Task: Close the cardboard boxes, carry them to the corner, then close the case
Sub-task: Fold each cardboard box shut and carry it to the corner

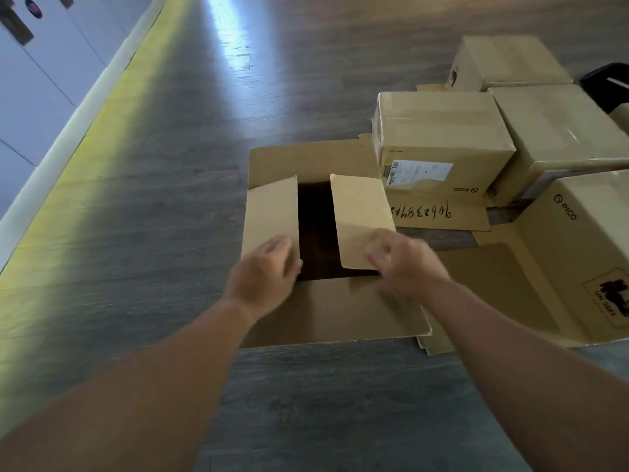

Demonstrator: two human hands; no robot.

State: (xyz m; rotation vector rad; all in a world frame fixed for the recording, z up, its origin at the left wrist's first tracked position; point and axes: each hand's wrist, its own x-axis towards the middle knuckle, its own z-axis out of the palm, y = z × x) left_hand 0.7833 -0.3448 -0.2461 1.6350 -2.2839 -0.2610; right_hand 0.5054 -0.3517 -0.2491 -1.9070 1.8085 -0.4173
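head view, pico box (442, 144), handwritten 906238 flap (439, 212)

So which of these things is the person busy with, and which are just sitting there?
Busy with:
- open cardboard box
- its two small flaps, left flap and right flap
- left hand and right hand, each on a flap

Just sitting there:
- shut box with a label
- other boxes behind it
- grey floor
- white cabinets
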